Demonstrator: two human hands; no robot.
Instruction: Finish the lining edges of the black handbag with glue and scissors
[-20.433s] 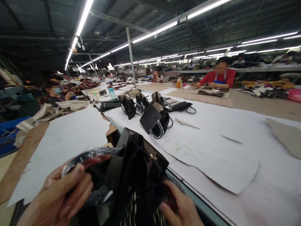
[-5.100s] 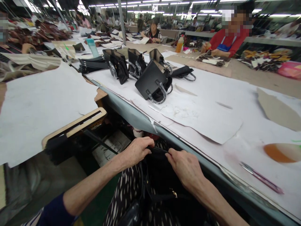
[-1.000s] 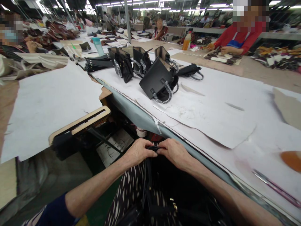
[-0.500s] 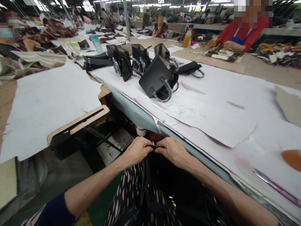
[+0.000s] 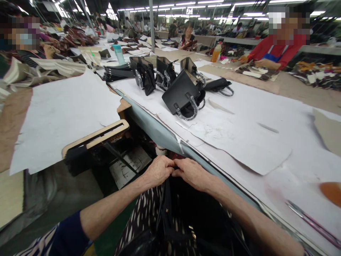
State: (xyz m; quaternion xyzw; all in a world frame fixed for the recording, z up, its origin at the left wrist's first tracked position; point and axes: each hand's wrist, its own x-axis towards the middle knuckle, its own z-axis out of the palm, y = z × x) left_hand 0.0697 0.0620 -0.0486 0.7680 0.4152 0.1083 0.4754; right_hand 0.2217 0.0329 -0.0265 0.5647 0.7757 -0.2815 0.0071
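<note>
A black handbag (image 5: 202, 217) lies across my lap, over patterned clothing, with gold-coloured metal on its near part. At the bag's far edge my left hand (image 5: 160, 169) is closed in a pinch on the black material. Right beside it, my right hand (image 5: 190, 172) pinches the same edge, its fingertips touching those of the left. The bit between the fingers is mostly hidden. Beyond, on the white-covered table (image 5: 255, 149), a black handbag with wrapped handles (image 5: 182, 94) leans tilted against others.
More black bags (image 5: 144, 74) stand behind, beside a stack of black pieces (image 5: 117, 72). A slotted wooden board (image 5: 106, 133) juts out at left. A pink-handled tool (image 5: 311, 220) lies at right. A co-worker in red (image 5: 279, 57) sits across the table.
My hands have come closer together at the bag's edge, the right fingers now overlapping the left fingertips. The view has tilted up slightly, and the table things appear a little lower and further right.
</note>
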